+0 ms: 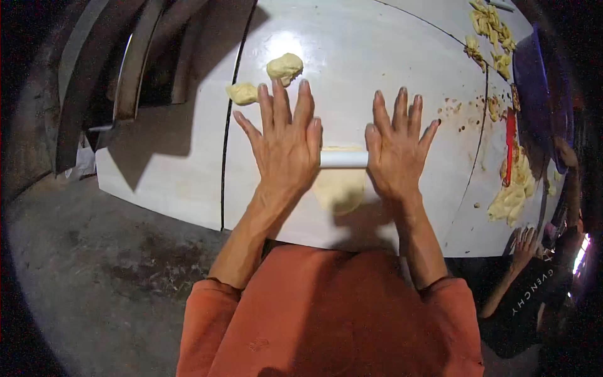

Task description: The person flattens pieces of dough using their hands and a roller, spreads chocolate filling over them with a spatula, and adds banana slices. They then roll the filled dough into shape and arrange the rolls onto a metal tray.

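My left hand (282, 141) lies palm down over the left end of a white rolling pin (342, 159), fingers spread and stretched out. My right hand (397, 141) is spread the same way over the pin's right end. Under and just below the pin is a thin, flattened piece of pale dough (333, 191), partly in shadow. Beyond my left fingertips sit a rounded dough lump (284, 66) and a smaller piece (242, 93), all on the white worktop (339, 69).
Dark metal pieces (129, 75) stand at left above grey floor (113, 264). At right are dough scraps (493, 31), a spread dough mass (515, 198), a red tool (510, 132) and a purple container (537, 88). A co-worker in black (527, 295) reaches onto the table edge, lower right.
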`<state>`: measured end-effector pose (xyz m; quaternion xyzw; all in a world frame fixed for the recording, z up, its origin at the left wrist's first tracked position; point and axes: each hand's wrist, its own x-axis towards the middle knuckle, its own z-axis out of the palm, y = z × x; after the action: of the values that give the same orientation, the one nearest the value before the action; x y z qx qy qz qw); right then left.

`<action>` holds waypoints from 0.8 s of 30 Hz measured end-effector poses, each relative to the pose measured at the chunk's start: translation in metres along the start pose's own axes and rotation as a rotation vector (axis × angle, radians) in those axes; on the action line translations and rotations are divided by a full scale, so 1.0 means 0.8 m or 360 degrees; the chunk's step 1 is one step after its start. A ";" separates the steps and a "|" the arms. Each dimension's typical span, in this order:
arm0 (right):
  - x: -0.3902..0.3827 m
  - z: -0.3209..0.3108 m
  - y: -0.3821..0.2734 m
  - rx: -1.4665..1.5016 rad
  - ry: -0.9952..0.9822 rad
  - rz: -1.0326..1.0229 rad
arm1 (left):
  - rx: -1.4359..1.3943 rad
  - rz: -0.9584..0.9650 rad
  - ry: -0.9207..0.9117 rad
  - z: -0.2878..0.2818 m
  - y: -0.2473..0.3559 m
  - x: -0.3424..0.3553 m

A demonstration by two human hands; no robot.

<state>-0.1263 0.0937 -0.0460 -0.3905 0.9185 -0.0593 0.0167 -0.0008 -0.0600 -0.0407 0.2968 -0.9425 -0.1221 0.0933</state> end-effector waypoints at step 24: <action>-0.040 -0.050 0.043 0.0447 0.0412 -0.0598 | -0.0074 0.0685 -0.0233 -0.025 -0.009 -0.062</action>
<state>-0.1314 0.1442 -0.0109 -0.5372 0.8071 -0.2377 -0.0583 0.0480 -0.0402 -0.0286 0.0769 -0.9853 -0.1425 0.0552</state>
